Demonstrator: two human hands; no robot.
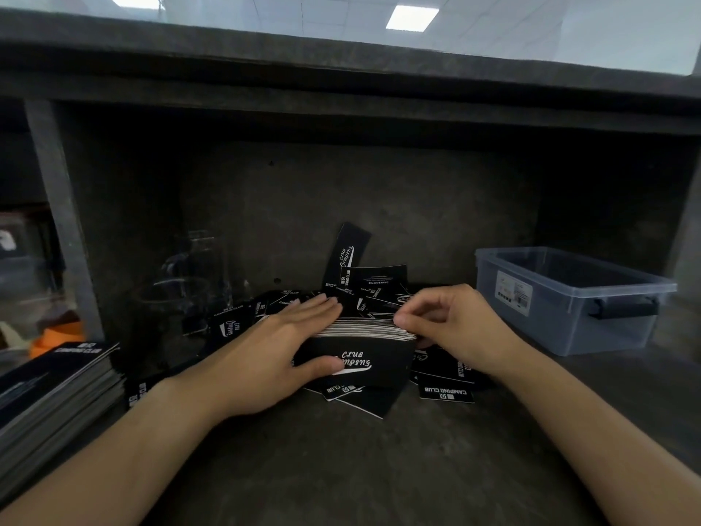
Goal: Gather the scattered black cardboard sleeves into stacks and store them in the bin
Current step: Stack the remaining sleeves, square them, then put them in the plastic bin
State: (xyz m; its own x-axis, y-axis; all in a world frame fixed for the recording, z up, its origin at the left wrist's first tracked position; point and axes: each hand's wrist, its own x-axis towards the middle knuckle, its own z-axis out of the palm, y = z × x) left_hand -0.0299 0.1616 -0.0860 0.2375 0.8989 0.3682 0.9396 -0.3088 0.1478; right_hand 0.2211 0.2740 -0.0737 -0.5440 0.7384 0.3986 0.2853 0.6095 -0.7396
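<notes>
Black cardboard sleeves formed a finished stack [57,385] lying flat at the left edge of the counter [360,468], with an orange object [57,337] just behind it. Clear glass vessels [189,282] stood further back against the wall.

At centre, the left hand [273,358] held the left end of a second stack [364,347], fingers flat across its top edges and thumb pressed on the front face. This stack stood on its long edge, long axis running left to right, printed face toward the person, pale edges upward. The right hand [451,324], fingers curled, pinched the stack's right upper corner.

Loose sleeves [364,286] lay scattered behind, beneath and beside the stack, one leaning upright on the wall.

At right, well apart, a clear plastic bin [569,298] stood open-topped; its contents could not be determined.
</notes>
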